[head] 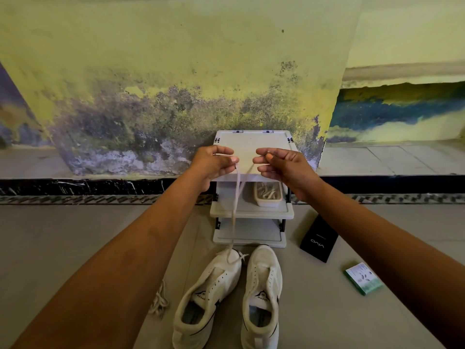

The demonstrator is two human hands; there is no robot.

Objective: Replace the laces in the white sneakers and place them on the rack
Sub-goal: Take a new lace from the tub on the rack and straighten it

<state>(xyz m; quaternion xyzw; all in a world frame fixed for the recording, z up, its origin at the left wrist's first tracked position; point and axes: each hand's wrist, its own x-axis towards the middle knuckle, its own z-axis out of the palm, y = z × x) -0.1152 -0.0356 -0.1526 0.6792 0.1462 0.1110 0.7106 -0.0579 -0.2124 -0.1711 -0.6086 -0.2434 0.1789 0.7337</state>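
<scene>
Two white sneakers stand side by side on the floor, toes toward the rack: the left sneaker (208, 295) and the right sneaker (263, 293). A white lace (235, 210) runs up from the left sneaker's front eyelets to my raised hands. My left hand (214, 161) pinches one strand of it. My right hand (281, 165) pinches the other strand, which is thin and partly hidden by the fingers. The small white three-tier rack (251, 212) stands against the wall behind the sneakers.
A tub of laces (268, 195) sits on the rack's middle shelf. A loose lace pile (158, 299) lies left of the sneakers. A black box (318, 241) and a green packet (363, 279) lie on the floor to the right.
</scene>
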